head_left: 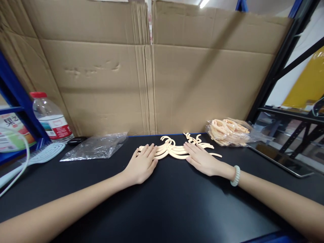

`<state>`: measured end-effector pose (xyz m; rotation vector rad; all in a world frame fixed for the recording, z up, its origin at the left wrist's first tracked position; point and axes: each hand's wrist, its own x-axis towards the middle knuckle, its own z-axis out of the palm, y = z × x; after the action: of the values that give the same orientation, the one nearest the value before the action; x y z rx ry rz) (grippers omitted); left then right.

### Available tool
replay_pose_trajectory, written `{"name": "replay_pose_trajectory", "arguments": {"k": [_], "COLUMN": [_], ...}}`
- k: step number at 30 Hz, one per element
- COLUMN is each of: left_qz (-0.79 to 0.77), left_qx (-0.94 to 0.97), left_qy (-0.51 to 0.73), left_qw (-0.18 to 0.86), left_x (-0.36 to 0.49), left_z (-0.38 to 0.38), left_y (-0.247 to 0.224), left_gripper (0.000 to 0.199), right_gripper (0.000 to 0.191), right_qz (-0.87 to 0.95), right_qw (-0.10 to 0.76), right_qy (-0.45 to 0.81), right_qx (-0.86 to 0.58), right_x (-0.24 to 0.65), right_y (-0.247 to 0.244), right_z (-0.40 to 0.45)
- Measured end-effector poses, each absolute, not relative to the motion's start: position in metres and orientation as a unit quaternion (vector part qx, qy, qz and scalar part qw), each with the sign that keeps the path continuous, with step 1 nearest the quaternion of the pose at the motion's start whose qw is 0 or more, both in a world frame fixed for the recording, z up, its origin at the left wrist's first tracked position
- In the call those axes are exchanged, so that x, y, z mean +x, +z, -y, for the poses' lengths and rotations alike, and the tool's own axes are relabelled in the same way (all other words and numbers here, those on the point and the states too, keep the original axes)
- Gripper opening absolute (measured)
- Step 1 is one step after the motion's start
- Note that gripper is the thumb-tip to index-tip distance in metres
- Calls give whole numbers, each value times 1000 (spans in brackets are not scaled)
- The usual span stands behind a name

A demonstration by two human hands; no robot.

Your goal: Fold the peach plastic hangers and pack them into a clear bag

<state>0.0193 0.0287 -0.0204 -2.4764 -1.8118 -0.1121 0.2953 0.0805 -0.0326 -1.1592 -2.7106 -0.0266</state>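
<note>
Several pale peach plastic hangers (168, 150) lie side by side on the black table, some of their hooks pointing toward the cardboard at the back. My left hand (143, 163) rests flat over their left ends, fingers stretched out. Over the right part of the hangers lies my right hand (201, 158), also flat, with a pale coiled band on its wrist. Each palm hides some of the hangers beneath it. Neither hand is closed around anything.
A clear plastic bag (95, 146) lies to the left, near a light blue hairbrush (48, 152) and a red-capped bottle (52, 118). At right are a bag of similar peach items (226, 131) and a dark flat device (278, 158). A cardboard wall (106, 87) stands behind.
</note>
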Motion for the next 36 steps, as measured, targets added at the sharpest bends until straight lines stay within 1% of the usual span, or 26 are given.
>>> {"name": "replay_pose_trajectory", "arguments": {"k": [9, 13, 17, 23, 29, 36], "left_qz": [612, 610, 544, 430, 410, 405], "left_qx": [-789, -786, -819, -884, -888, -887], "left_qy": [-42, -69, -125, -166, -203, -219], "left_qw": [34, 65, 132, 79, 43, 19], "left_x": [27, 27, 26, 22, 20, 18], "left_z": [-32, -26, -6, 24, 24, 27], "left_y": [-19, -18, -18, -17, -18, -19], "left_gripper": [58, 57, 53, 42, 33, 27], "right_gripper": [64, 58, 51, 38, 30, 27], "right_qz": [913, 914, 914, 918, 925, 922], "right_qw": [93, 136, 181, 241, 253, 269], "right_qy": [3, -4, -22, -54, -57, -52], "right_qx": [-396, -381, -363, -310, -279, -273], "right_x": [297, 298, 298, 296, 295, 295], "right_y": [-31, -32, -32, -27, -25, -27], "right_z": [-85, -84, -81, -76, -77, -79]}}
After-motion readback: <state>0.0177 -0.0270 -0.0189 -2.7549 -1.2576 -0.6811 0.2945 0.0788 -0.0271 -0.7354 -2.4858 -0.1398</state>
